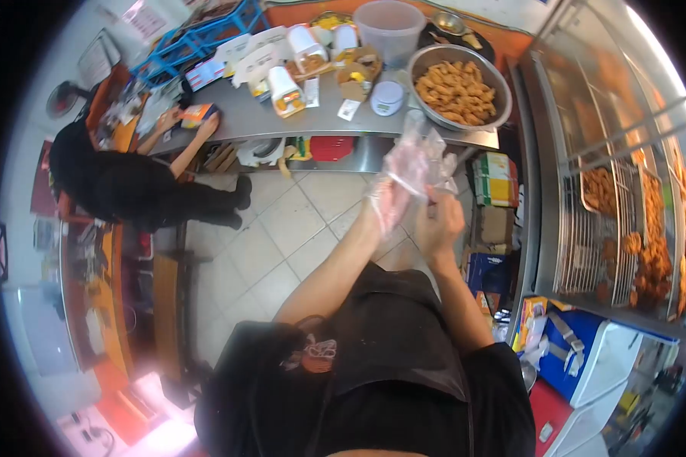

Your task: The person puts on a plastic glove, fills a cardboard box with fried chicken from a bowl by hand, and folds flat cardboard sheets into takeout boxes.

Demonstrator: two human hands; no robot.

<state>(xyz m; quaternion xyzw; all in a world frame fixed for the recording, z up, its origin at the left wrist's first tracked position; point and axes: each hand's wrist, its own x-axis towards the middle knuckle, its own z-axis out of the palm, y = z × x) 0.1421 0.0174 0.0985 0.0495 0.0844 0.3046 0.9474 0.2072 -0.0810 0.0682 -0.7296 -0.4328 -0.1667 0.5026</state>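
A clear plastic glove covers my left hand, which reaches forward with its fingers seemingly stretched out inside the loose plastic. Close beside it, my bare right hand is closed, its fingers pinching crumpled clear plastic that looks like a second glove. Both hands are in front of the counter's near edge, above the tiled floor. Just beyond them stands a large metal bowl of fried chicken pieces.
On the steel counter are a small scale, food boxes and a clear tub. At left a co-worker holds an orange packet. A glass cabinet with racks of fried food stands at right.
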